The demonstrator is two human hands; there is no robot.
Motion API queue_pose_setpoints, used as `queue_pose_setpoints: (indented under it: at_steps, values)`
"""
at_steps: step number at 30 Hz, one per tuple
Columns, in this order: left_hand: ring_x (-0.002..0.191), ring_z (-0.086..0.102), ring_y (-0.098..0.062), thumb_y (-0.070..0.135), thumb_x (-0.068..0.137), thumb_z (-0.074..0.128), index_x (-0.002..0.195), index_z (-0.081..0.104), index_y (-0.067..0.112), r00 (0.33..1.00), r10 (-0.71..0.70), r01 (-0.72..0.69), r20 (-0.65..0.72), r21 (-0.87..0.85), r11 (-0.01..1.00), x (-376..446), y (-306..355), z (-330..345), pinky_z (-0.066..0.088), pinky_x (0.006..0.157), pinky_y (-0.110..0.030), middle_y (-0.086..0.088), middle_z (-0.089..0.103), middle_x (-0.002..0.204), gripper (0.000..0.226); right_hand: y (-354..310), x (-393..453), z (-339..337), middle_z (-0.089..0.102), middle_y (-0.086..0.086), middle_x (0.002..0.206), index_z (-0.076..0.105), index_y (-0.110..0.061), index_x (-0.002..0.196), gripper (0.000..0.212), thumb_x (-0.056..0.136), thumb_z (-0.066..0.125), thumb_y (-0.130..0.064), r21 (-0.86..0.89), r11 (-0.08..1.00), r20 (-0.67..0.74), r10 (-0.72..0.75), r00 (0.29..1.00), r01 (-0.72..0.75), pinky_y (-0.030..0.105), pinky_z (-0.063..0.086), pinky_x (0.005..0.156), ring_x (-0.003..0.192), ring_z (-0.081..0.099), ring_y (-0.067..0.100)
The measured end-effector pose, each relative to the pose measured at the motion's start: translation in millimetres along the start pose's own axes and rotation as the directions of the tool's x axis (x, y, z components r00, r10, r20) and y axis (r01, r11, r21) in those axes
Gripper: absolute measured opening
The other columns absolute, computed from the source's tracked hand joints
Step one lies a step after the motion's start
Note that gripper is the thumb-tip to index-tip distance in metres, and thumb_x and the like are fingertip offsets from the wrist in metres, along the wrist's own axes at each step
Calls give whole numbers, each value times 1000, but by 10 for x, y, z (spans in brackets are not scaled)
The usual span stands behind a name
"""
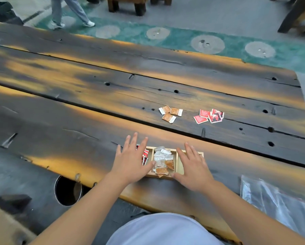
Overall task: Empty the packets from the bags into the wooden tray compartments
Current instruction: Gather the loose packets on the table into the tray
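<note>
Head view. Item: wooden tray (pixel 167 175), small, pale, divided into compartments, lying on the near plank of a dark scorched plank table (pixel 95 96). Left compartment: red packets (pixel 144 156), partly covered. Middle compartment: clear wrappers above, brown packets (pixel 163 169) at the near end. Right compartment: hidden under a hand; contents cannot be told.

Item: left hand (pixel 130 163), fingers straight and spread, palm down over the tray's left end, thumb reaching toward the middle compartment. Item: right hand (pixel 194 167), likewise flat and spread, over the tray's right end. Both hands hold nothing; whether the palms press on the tray or hover just above it cannot be told.

Item: three loose brown packets (pixel 170 113), on the far plank, beyond the tray. Item: a cluster of loose red packets (pixel 210 115), just right of the brown ones, apart from them.

Item: clear plastic bags (pixel 278 202), flat, at the near right edge of the table.

Item: another person's legs (pixel 68 11), far left, on the floor beyond the table.
</note>
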State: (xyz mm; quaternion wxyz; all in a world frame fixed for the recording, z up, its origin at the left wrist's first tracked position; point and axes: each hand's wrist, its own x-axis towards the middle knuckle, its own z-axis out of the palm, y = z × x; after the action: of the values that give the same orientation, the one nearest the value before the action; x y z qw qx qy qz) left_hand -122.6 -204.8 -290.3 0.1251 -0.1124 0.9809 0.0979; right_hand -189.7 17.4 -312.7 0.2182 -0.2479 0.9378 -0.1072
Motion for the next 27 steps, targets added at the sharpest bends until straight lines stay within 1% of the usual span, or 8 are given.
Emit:
queue_pose_setpoints:
  at_steps: [7,11,13,17,19,24,26,27]
  values:
    - [152,-12,-24,72,86,35,154,-4,38,995,83,-83,55,-5,997,410,-120,-91,7,121,-55,-2,-11,166,86,-69,358,-6,-6,6,166,7,-26,156,92,85,51,-64,-5,999,15,35,999,-35,42,12,123,153,-5,23]
    - [153,-10,-24,73,85,38,155,-2,38,990,120,-118,81,-23,993,788,-143,-114,7,122,-54,-2,-12,166,88,-51,649,-55,-6,6,166,6,-25,156,91,86,53,-61,3,998,28,56,998,-56,40,13,121,153,-1,24]
    - [153,-9,-25,71,86,40,155,-1,37,987,134,-133,87,-18,991,1021,-150,-96,8,122,-54,-2,-9,166,87,-28,827,-98,-7,6,166,7,-25,156,91,87,54,-61,4,997,43,75,996,-75,40,12,121,153,0,25]
    - [153,-3,-28,66,89,42,155,5,33,979,169,-181,114,101,978,1565,-139,-64,12,121,-56,-6,-2,167,83,91,1282,-201,-7,5,166,8,-24,157,91,87,57,-58,29,990,79,136,988,-139,44,14,122,153,-1,26]
    - [153,-2,-28,65,89,43,156,6,31,976,159,-177,147,114,978,1865,-123,-49,12,121,-55,-6,-3,166,83,167,1547,-245,-5,6,166,9,-24,156,90,87,58,-56,23,988,86,152,985,-155,45,17,121,153,1,26]
    - [152,6,-29,64,88,49,155,13,27,970,123,-144,210,86,986,2579,-54,147,22,118,-53,-7,6,166,84,374,2230,-271,4,7,166,18,-23,154,87,85,63,-53,75,976,113,195,974,-204,47,25,119,150,10,31]
    - [151,12,-28,60,89,53,153,18,26,967,126,-132,222,12,991,2815,-3,258,27,117,-52,-7,12,164,81,467,2487,-242,9,7,165,24,-22,152,81,86,64,-48,92,973,119,198,973,-210,48,29,116,148,17,34]
    - [149,16,-28,57,89,55,152,23,25,970,133,-129,206,-33,991,2919,23,321,30,115,-51,-7,18,163,78,515,2616,-221,13,7,165,29,-21,150,75,88,63,-46,94,974,111,194,975,-205,48,31,114,146,21,36]
